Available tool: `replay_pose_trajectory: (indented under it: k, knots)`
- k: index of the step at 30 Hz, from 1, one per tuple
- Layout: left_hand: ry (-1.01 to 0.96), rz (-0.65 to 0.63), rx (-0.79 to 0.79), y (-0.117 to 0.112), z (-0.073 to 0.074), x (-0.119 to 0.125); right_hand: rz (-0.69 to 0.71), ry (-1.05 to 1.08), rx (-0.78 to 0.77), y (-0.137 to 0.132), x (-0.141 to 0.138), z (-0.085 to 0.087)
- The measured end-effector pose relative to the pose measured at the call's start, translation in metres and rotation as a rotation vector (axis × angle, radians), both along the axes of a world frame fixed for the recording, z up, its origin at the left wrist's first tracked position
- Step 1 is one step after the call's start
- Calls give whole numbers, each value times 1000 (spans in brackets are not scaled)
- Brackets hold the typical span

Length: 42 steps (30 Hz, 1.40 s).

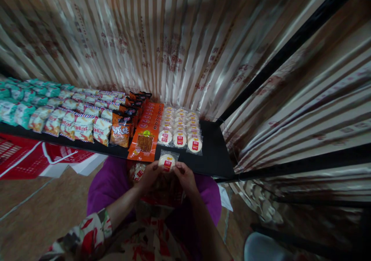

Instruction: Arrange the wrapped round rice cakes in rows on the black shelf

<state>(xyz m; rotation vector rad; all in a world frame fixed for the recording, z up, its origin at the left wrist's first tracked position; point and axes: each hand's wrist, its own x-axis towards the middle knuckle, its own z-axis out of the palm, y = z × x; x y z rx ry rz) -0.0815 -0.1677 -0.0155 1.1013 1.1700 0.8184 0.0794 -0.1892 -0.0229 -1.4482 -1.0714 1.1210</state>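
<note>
Between my two hands is a round white cracker in a clear wrapper (167,162) with a red and yellow label, at the front edge of the black shelf (214,141). My left hand (150,174) pinches its left side and my right hand (185,176) pinches its right side. Just beyond stand three rows of the same wrapped crackers (180,139), lined up front to back. To their left lies an orange snack packet (145,139) with brown sticks in its window. Below my hands, a container with more packets (140,171) is partly hidden by my arms.
Farther left on the shelf are orange and black bags (120,131), white striped bags (84,127) and green bags (24,114). A red basket (23,156) sits below left. Black frame bars (269,63) and a striped curtain (130,33) enclose the shelf.
</note>
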Motion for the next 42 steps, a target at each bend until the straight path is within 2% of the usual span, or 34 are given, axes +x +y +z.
replay_pose_trajectory:
  k: [6, 10, 13, 17, 21, 26, 32, 39, 42]
  knots:
    - [343, 89, 245, 1, 8, 6, -19, 97, -17, 8, 2, 2]
    - [550, 157, 497, -3, 3, 7, -58, 57, -33, 18, 4, 1]
    - [628, 113, 650, -6, -5, 8, -101, -40, -29, 27, 4, 2]
    - [669, 16, 755, -6, -14, 12, -98, -271, -27, 38, 2, 8]
    - [690, -41, 795, -1, -16, 15, -98, -438, -51, 48, 0, 12]
    - [725, -84, 820, 8, -18, 18, -128, -489, -49, 63, -4, 13]
    - [740, -67, 804, 21, -23, 22, -147, -541, -8, 77, -10, 8]
    - [747, -78, 817, 30, -28, 23, -144, -736, 70, 86, -13, 6]
    - [750, -76, 827, 33, -30, 23, -143, -748, 67, 88, -15, 8]
